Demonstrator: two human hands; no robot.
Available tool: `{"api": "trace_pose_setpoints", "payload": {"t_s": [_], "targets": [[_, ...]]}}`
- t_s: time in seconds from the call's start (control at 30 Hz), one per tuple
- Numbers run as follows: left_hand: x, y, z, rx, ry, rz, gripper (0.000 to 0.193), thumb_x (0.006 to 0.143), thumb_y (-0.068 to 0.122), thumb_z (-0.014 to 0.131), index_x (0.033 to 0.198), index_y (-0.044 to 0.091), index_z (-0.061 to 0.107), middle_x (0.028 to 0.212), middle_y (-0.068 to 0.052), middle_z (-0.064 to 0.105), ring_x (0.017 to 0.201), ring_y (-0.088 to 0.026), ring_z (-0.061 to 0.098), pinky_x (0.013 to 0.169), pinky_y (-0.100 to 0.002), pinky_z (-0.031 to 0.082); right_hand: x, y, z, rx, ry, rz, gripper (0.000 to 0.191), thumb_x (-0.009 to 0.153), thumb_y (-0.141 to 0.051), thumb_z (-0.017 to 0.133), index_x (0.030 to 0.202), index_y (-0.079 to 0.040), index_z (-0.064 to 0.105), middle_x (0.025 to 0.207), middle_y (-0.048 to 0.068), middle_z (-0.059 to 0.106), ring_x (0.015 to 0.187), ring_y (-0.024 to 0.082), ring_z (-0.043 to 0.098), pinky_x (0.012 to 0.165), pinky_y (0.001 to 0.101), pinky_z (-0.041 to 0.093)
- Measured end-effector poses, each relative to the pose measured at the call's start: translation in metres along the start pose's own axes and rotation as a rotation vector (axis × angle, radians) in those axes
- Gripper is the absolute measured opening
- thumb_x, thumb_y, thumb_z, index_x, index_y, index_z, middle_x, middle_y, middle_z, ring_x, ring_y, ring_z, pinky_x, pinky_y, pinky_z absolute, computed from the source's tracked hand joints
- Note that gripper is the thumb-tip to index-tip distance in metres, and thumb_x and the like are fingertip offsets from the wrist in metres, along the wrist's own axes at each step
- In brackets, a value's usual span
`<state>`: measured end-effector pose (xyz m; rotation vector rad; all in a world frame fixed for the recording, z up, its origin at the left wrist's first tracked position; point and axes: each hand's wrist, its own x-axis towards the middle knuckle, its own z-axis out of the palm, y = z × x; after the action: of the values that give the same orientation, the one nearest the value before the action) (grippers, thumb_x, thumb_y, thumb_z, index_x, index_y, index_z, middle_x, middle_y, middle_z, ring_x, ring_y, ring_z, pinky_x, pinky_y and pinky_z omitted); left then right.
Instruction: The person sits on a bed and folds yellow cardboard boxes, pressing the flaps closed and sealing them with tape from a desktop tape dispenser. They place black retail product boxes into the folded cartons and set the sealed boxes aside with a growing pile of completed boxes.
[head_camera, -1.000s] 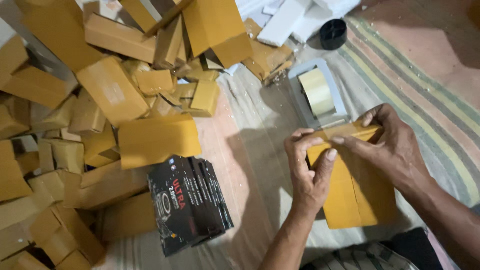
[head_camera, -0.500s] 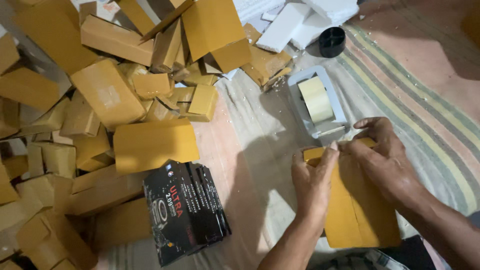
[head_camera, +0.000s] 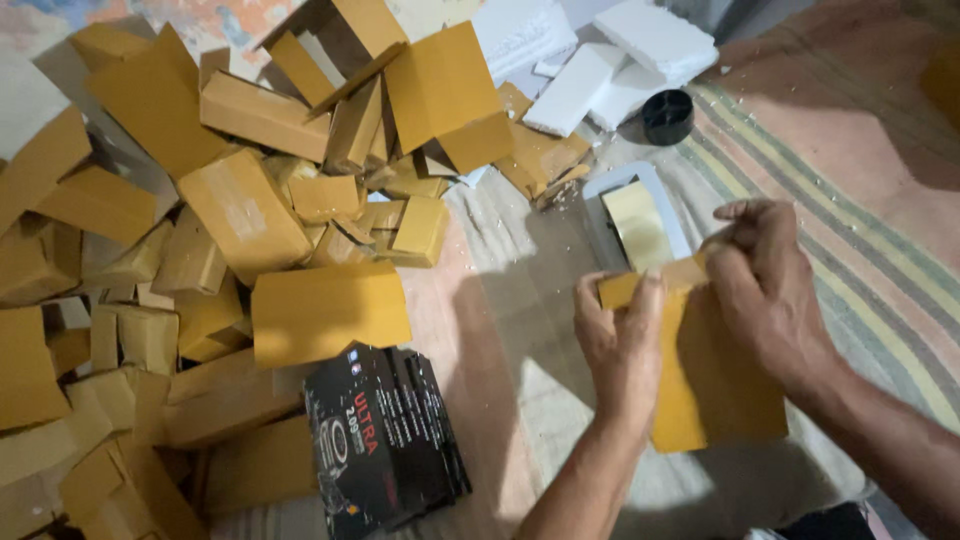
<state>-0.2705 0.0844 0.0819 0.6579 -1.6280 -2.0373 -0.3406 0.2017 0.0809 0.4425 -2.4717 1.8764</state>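
head cam: one view, worn on my head | faces steeply down, close over my hands (head_camera: 700, 320) | no second view

- A flat cardboard piece (head_camera: 710, 390) is held between the left hand (head_camera: 620, 345) and the right hand (head_camera: 770, 290), above a cloth (head_camera: 540, 300).
- A tray (head_camera: 600, 215) is placed just behind the hands, with a small round pot (head_camera: 667, 115) farther behind it.
- Foam blocks (head_camera: 600, 60) are stacked behind the pot, to its left.
- A heap of boxes (head_camera: 200, 230) is spread on the left.
- Printed cartons (head_camera: 385, 440) are set in front of the heap, left of the hands.
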Motion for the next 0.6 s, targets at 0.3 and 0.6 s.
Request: {"api": "trace_pose_setpoints", "payload": {"t_s": [0.3,0.6], "targets": [[-0.045,-0.009,-0.012,0.039,-0.055,0.264,0.032,0.091,0.018,0.068,0.114,0.001,0.052,0.101,-0.01,0.058,0.09,-0.015,0.059,0.08,-0.034,0.054,-0.05,-0.006,-0.007,0.142,0.091,-0.114,0.037,0.095,-0.009,0.065,0.123,0.001,0.043,0.114,0.015,0.059,0.101,0.017,0.061,0.093,0.0324,0.054],[-0.061,-0.019,-0.014,0.068,0.035,0.24,0.022,0.098,0.02,0.059,0.109,0.002,0.054,0.097,-0.01,0.057,0.086,-0.017,0.055,0.079,-0.035,0.05,-0.074,-0.021,-0.002,0.257,0.149,0.095,0.033,0.097,-0.009,0.067,0.123,0.0,0.049,0.109,0.011,0.062,0.097,0.014,0.062,0.081,0.0278,0.054]]}}
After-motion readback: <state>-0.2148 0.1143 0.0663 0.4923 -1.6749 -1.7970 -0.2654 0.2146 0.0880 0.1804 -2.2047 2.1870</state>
